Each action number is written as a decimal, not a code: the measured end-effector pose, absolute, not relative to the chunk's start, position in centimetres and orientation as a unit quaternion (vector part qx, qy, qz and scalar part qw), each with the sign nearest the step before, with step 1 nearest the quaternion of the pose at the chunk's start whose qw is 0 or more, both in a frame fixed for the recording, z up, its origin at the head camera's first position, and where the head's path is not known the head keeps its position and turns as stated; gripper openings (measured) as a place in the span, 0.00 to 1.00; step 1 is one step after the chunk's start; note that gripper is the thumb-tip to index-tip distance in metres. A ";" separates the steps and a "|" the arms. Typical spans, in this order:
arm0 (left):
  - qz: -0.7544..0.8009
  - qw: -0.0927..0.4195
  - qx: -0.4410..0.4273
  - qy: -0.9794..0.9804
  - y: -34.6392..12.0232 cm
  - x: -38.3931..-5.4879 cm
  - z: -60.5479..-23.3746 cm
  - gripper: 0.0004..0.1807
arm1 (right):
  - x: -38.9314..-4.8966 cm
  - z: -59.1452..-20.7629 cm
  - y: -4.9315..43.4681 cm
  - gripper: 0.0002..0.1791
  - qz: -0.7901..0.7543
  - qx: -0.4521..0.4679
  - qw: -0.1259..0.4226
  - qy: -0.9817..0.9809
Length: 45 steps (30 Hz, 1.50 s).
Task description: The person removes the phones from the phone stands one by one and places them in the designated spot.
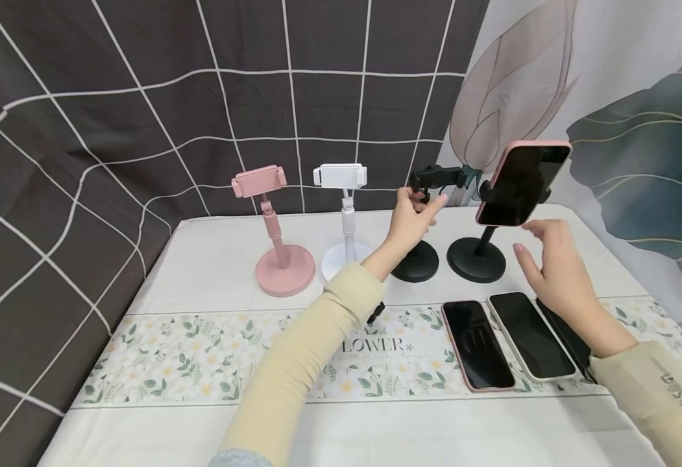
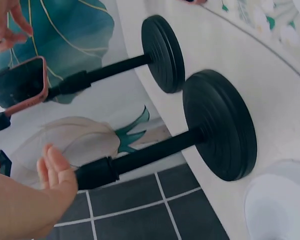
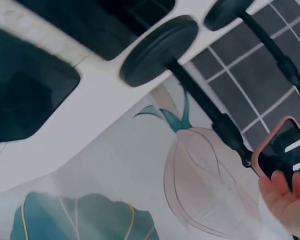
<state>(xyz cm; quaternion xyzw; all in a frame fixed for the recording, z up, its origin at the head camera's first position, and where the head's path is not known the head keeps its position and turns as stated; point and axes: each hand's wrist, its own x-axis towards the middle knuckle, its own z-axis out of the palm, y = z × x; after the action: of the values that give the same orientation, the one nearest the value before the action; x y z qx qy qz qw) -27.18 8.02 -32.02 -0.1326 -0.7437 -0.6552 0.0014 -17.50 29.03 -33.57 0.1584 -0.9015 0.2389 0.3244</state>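
My left hand (image 1: 409,224) grips a black phone stand (image 1: 416,263) near its clamp (image 1: 437,176), which is unoccupied. The hand partly covers the stem in the head view. To the right, another black phone stand (image 1: 476,261) holds a pink-edged phone (image 1: 522,185), tilted with its dark screen towards me. Just below that phone is my right hand (image 1: 559,275), its fingers loosely bent and thumb apart, holding nothing. Its fingertips (image 3: 277,182) overlap the phone in the right wrist view, while the left wrist view shows a gap between them.
Pink (image 1: 285,271) and white (image 1: 348,224) phone stands stand left of the black ones. A pink-edged phone (image 1: 477,345), a white-edged phone (image 1: 532,335) and a partly hidden black phone (image 1: 574,344) lie on the flowered tablecloth (image 1: 183,357). A small black object (image 1: 376,313) shows beside my left sleeve.
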 end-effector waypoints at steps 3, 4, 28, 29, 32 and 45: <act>-0.632 -0.061 -0.122 -0.762 8.6 -26.8 -32.1 0.26 | -17.7 -32.9 28.8 0.22 0.322 0.118 0.335 -0.878; -0.617 -0.079 -0.130 -0.772 8.8 -26.6 -32.0 0.26 | -17.8 -32.7 28.6 0.24 0.353 0.099 0.333 -0.868; -0.617 -0.018 -0.219 -0.755 13.0 -26.2 -29.4 0.28 | -21.1 -30.2 29.1 0.24 0.717 0.060 0.243 -0.651; -0.622 -0.018 -0.211 -0.754 13.2 -26.1 -29.2 0.28 | -21.1 -30.1 29.2 0.24 0.718 0.068 0.239 -0.650; -0.622 0.006 -0.212 -0.754 13.4 -25.9 -28.8 0.26 | -21.1 -29.8 29.6 0.23 0.725 0.104 0.228 -0.642; -0.623 0.058 -0.248 -0.740 13.3 -25.4 -28.9 0.22 | -19.5 -29.2 28.9 0.29 0.639 0.155 0.256 -0.708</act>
<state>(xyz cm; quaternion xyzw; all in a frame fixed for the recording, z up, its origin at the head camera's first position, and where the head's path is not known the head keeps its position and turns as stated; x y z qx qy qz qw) -25.41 13.29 -28.90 -0.2485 -0.7395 -0.6229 0.0576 -19.45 28.94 -29.25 0.1547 -0.7082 0.6394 0.2562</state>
